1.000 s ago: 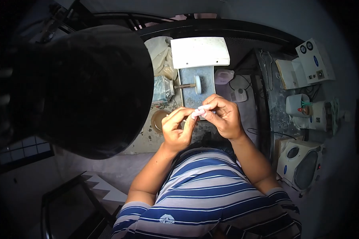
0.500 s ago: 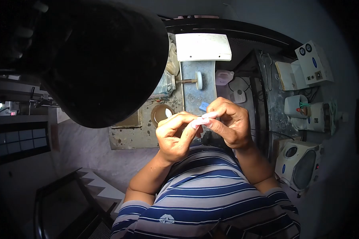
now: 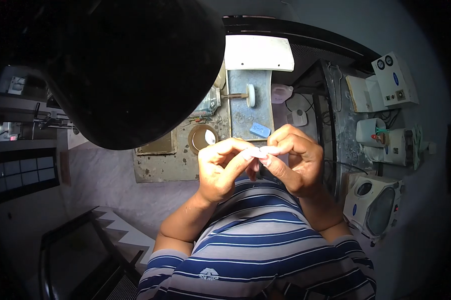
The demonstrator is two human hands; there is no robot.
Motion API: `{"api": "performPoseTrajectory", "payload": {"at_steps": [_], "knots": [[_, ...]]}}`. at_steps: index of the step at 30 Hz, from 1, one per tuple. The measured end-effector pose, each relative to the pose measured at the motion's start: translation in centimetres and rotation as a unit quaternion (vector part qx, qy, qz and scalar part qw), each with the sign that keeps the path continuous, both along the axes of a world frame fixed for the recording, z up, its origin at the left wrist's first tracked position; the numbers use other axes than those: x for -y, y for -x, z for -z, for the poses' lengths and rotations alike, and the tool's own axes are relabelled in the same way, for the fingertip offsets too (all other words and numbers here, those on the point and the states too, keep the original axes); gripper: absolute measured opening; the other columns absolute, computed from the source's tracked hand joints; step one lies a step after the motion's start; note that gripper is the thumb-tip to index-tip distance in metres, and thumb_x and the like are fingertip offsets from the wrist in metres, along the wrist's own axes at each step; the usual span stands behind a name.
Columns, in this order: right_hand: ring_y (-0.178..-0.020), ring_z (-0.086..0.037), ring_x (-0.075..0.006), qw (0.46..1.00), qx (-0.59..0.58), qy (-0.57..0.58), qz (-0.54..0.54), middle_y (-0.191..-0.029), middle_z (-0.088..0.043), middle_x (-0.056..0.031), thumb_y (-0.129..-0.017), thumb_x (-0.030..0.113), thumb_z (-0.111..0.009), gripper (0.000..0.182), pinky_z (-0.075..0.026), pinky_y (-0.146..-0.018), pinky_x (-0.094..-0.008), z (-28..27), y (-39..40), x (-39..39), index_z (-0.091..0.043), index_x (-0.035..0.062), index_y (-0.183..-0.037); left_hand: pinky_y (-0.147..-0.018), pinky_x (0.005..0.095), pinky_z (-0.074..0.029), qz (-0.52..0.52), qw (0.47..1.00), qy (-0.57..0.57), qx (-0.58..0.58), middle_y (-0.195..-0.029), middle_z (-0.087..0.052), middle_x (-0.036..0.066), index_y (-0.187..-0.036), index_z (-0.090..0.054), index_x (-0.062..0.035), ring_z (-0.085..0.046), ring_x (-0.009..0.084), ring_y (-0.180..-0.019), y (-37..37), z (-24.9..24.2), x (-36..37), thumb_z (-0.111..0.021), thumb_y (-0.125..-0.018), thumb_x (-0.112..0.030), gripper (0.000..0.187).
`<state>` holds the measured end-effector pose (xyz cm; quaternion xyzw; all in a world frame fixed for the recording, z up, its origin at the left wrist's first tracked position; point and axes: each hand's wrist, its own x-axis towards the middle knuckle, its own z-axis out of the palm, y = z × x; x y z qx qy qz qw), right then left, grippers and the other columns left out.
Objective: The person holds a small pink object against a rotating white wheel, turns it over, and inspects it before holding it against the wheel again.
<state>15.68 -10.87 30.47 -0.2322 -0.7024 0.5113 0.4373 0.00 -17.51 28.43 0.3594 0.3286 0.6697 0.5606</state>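
Observation:
My left hand and my right hand meet in front of my chest, thumbs and index fingers pinched. Between the fingertips is a small pale, glossy piece, gripped from both sides. Bright light and the fingers covering it hide its exact kind. Just beyond the right hand, a blue block with dark marks lies on the blue-grey tray. Farther back, a white polishing wheel sits on a horizontal spindle over that tray.
A large black rounded object looms close at upper left, hiding part of the bench. A round bowl is set left of the tray. A white panel stands behind the wheel. Machines, including a white cabinet, stand at right.
The view has shifted slightly, and more of the blue block shows beyond my hands. My right fingers have changed position a little on the pale piece; both hands still pinch it.

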Motion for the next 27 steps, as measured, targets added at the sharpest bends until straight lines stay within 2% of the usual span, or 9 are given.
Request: {"api": "performPoseTrajectory", "payload": {"at_steps": [4, 7, 9, 22, 24, 27], "knots": [[-0.069, -0.054, -0.0152, 0.996, 0.047, -0.081, 0.016, -0.076, -0.055, -0.0106, -0.074, -0.003, -0.066, 0.007, -0.042, -0.062, -0.0244, -0.9, 0.1, 0.3, -0.059, -0.0019, -0.076, -0.053, 0.0233, -0.050, 0.008, 1.000, 0.006, 0.017, -0.076, -0.064, 0.012, -0.093, -0.063, 0.0068, -0.060, 0.0127, -0.064, 0.1, 0.3, -0.1, -0.056, -0.089, -0.002, 0.012], [-0.063, -0.058, -0.0184, 0.987, 0.063, -0.135, 0.060, -0.073, -0.059, -0.0106, -0.069, -0.002, -0.070, 0.010, -0.045, -0.058, -0.0268, -1.1, 0.4, 0.4, -0.061, 0.0000, -0.074, -0.054, 0.0236, -0.051, 0.012, 1.000, 0.002, 0.018, -0.079, -0.065, 0.012, -0.093, -0.063, 0.0066, -0.060, 0.0131, -0.066, 0.3, 0.2, -0.3, -0.056, -0.089, -0.001, 0.011], [-0.063, -0.057, -0.0187, 0.977, 0.069, -0.189, 0.068, -0.073, -0.058, -0.0090, -0.068, -0.002, -0.070, 0.012, -0.045, -0.058, -0.0279, -1.2, 0.5, 0.3, -0.060, 0.0010, -0.073, -0.055, 0.0238, -0.051, 0.005, 0.999, -0.018, -0.033, -0.080, -0.065, 0.012, -0.093, -0.063, 0.0067, -0.061, 0.0133, -0.068, 0.6, 0.2, -0.5, -0.056, -0.089, -0.001, 0.011], [-0.062, -0.057, -0.0186, 0.965, 0.083, -0.236, 0.083, -0.073, -0.058, -0.0081, -0.066, -0.004, -0.072, 0.017, -0.045, -0.056, -0.0282, -1.2, 1.0, 0.1, -0.057, 0.0024, -0.072, -0.058, 0.0234, -0.052, 0.018, 1.000, -0.016, 0.002, -0.083, -0.065, 0.013, -0.094, -0.062, 0.0074, -0.062, 0.0135, -0.072, 0.8, 0.6, -1.2, -0.055, -0.088, 0.000, 0.011], [-0.066, -0.056, -0.0192, 0.962, 0.105, -0.243, 0.072, -0.075, -0.055, -0.0081, -0.067, -0.006, -0.071, 0.022, -0.045, -0.058, -0.0286, -1.4, 0.9, 0.1, -0.052, 0.0032, -0.072, -0.058, 0.0238, -0.048, 0.003, 0.999, 0.034, 0.016, -0.082, -0.063, 0.016, -0.088, -0.060, 0.0078, -0.059, 0.0145, -0.066, 0.5, -0.1, -1.1, -0.057, -0.084, 0.001, 0.008], [-0.066, -0.056, -0.0190, 0.964, 0.102, -0.234, 0.076, -0.074, -0.055, -0.0081, -0.067, -0.006, -0.071, 0.022, -0.045, -0.058, -0.0290, -1.4, 0.9, 0.1, -0.052, 0.0031, -0.071, -0.058, 0.0240, -0.048, -0.003, 1.000, 0.021, 0.002, -0.083, -0.063, 0.016, -0.088, -0.060, 0.0079, -0.059, 0.0145, -0.067, 0.5, 0.1, -1.2, -0.057, -0.085, 0.001, 0.009]]}}
